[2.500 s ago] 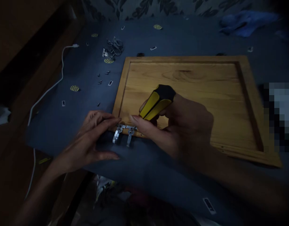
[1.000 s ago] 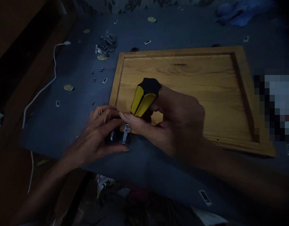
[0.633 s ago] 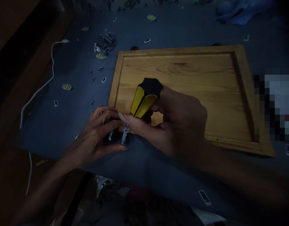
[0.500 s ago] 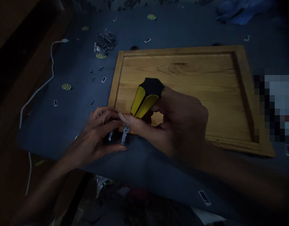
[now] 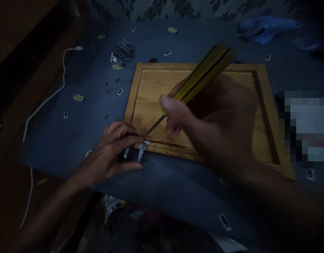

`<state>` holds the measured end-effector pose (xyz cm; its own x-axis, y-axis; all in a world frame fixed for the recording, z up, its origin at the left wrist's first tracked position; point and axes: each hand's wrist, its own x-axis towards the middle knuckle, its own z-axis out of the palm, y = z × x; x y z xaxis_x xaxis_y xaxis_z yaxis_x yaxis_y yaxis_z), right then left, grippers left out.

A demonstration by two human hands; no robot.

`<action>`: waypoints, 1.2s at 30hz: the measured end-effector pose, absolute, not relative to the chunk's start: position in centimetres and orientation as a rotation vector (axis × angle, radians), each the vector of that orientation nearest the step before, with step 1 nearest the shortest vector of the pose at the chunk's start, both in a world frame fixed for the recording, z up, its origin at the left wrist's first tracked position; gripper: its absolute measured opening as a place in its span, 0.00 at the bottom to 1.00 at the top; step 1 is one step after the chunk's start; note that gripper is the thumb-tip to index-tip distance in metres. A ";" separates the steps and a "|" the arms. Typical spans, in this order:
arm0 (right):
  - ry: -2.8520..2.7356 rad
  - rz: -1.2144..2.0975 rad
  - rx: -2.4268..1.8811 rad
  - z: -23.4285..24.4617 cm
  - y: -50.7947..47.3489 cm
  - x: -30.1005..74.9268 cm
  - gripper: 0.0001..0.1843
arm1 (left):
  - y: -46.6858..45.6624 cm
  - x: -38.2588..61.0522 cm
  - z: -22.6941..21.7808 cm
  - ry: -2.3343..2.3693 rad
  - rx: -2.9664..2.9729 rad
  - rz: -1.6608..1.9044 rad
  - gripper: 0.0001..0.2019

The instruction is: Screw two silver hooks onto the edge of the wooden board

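Observation:
My right hand (image 5: 220, 116) is closed round the yellow-and-black handle of a screwdriver (image 5: 197, 80). The screwdriver leans up to the right, and its dark tip points down close to the silvery metal bracket (image 5: 141, 153). Fingers and thumb of my left hand (image 5: 108, 151) hold that bracket against the near left corner of a framed wooden panel (image 5: 167, 82). A flat end with a screw or hole shows on the bracket, and part of it is hidden by the fingers. Along the panel's near edge runs a row of small dark holes.
Several small screws (image 5: 108, 91) lie left of the panel, with a tangle of metal fittings (image 5: 124, 52) behind them. A white cable (image 5: 64, 72) runs along the left. Blue cloth (image 5: 264, 30) lies at the back right. A blurred pale object (image 5: 309, 123) is at the right.
My right hand has drawn the screwdriver up and right, away from the bracket, and tilted it. More of the bracket's flat end shows. My left hand stays at the corner.

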<state>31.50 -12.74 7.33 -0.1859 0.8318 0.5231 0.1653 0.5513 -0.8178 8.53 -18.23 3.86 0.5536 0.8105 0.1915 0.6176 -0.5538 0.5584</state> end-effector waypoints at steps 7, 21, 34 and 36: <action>-2.275 0.446 -1.131 6.5 -8.8 32.7 0.15 | -18.3 8.2 3.3 1.099 2.355 0.656 0.23; -2.663 0.353 -1.107 6.6 -6.8 29.3 0.07 | -18.4 9.2 2.9 1.139 2.295 0.692 0.26; -2.997 0.511 -0.507 4.4 -3.3 20.1 0.11 | -18.5 9.5 3.0 1.211 2.249 0.640 0.23; -3.036 0.511 -0.475 4.7 -3.1 19.9 0.12 | -18.5 9.5 2.9 1.209 2.249 0.633 0.22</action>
